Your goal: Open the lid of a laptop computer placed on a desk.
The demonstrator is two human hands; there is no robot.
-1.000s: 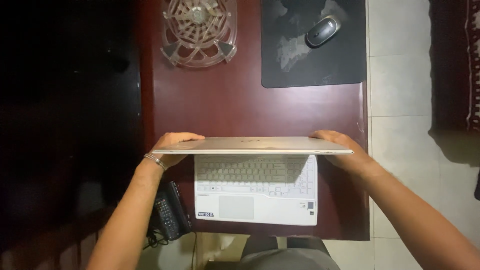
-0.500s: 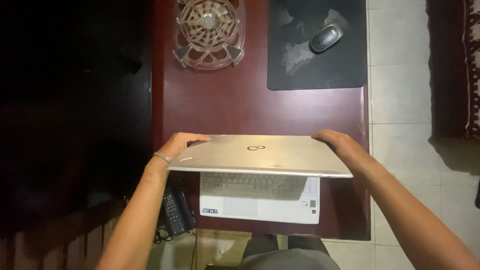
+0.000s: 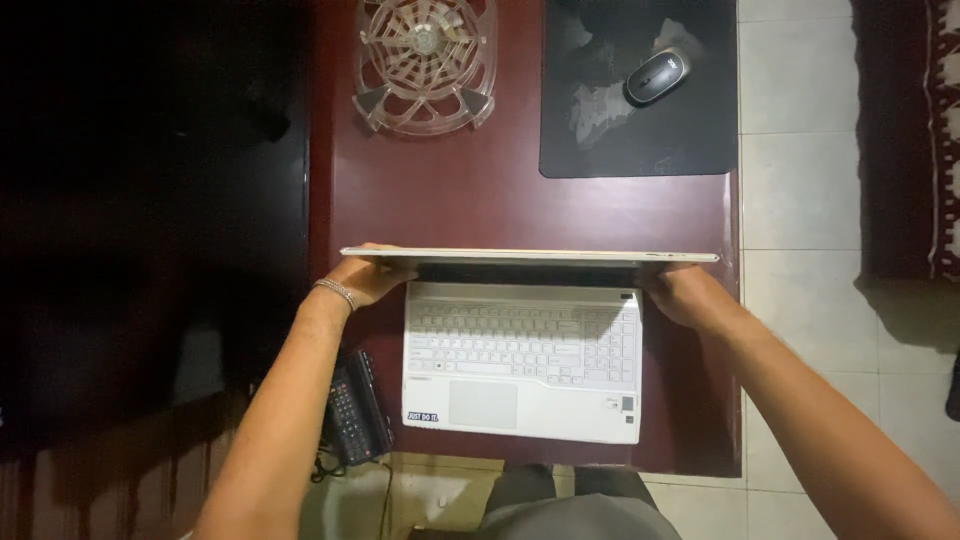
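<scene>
A white laptop (image 3: 520, 360) lies on a dark red table (image 3: 480, 200) with its keyboard and touchpad showing. Its silver lid (image 3: 530, 256) stands about upright, so I see it edge-on as a thin strip. My left hand (image 3: 365, 280), a bracelet on its wrist, grips the lid's left corner. The lid's right corner is held by my right hand (image 3: 685, 295), whose fingers are partly hidden under the edge. The screen itself is out of sight.
A clear plastic round cooling stand (image 3: 425, 65) sits at the table's far edge. Beside it a grey mouse (image 3: 657, 76) rests on a black mouse pad (image 3: 640, 130). A black remote-like device (image 3: 352, 405) lies by the laptop's left. White tiled floor (image 3: 800, 180) lies to the right.
Half a second ago the lid was tilted down over the keyboard with its top face showing. Both hands have since swung it up and back, uncovering the whole keyboard.
</scene>
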